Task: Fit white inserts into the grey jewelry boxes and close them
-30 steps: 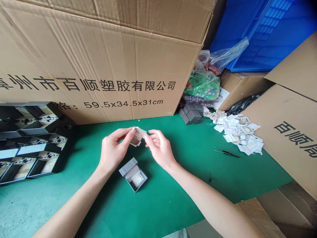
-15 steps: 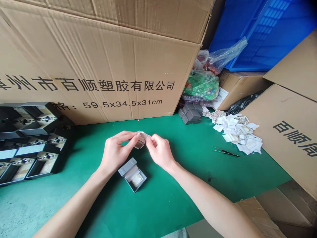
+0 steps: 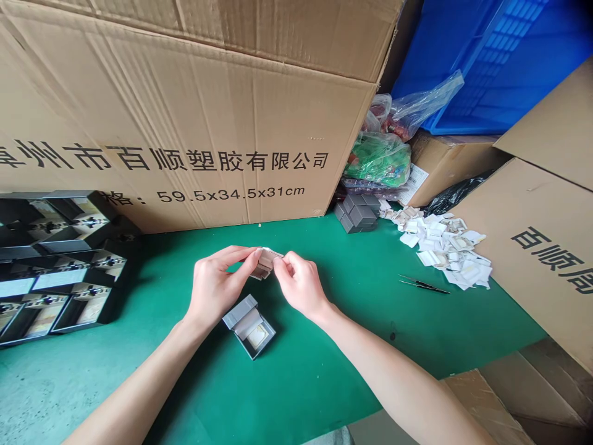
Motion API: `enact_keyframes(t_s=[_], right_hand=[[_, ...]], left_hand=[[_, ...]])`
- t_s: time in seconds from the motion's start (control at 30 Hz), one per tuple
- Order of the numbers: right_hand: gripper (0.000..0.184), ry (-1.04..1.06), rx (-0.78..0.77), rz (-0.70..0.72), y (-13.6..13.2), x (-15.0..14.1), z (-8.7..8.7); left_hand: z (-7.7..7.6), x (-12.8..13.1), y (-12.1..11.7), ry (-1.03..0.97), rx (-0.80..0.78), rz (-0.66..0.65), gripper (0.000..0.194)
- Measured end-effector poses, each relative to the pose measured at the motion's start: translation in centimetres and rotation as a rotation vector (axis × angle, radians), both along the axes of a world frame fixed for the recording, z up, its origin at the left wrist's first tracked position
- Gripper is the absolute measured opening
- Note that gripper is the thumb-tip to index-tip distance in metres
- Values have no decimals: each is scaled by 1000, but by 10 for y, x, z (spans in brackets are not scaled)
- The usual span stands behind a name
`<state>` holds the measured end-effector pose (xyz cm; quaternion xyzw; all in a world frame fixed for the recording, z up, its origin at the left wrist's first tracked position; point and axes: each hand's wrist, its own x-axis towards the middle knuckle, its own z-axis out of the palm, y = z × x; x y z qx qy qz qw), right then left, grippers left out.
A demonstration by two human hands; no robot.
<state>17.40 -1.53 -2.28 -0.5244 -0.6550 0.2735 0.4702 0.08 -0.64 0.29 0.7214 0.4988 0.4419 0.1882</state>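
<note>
Left hand [image 3: 222,278] and right hand [image 3: 300,281] pinch a pale piece [image 3: 265,262] just beyond the open grey box [image 3: 241,313]; dark boxes [image 3: 59,279] at left look fitted, white pieces [image 3: 453,248] at right seemingly not.

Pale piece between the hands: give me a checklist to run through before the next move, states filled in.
1. Left hand pinching the pale piece: ok.
2. Right hand pinching its other side: ok.
3. Grey box open on the green table: ok.
4. Pale piece fully visible: not ok, fingertips cover its ends.
5. Its folds pressed firm: cannot tell, too small.
6. Tweezers lying apart from both hands: ok.
</note>
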Motion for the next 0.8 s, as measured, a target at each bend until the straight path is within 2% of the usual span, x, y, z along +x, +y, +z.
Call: enact_keyframes(t_s=[0.37,0.57,0.7,0.8], right_hand=[[37,18,24,49,-1,0,-1],[35,29,17,50,-1,-1,2],[35,72,-30,33,0,0,3],[37,120,-77,24,0,0,3]], left_hand=[[0,-1,3,-37,-30,18,27],[-2,-1,5,-95,-149,60,30],[-2,0,6,-191,-285,-5,36],[0,0,7,-190,-314,-75,39]])
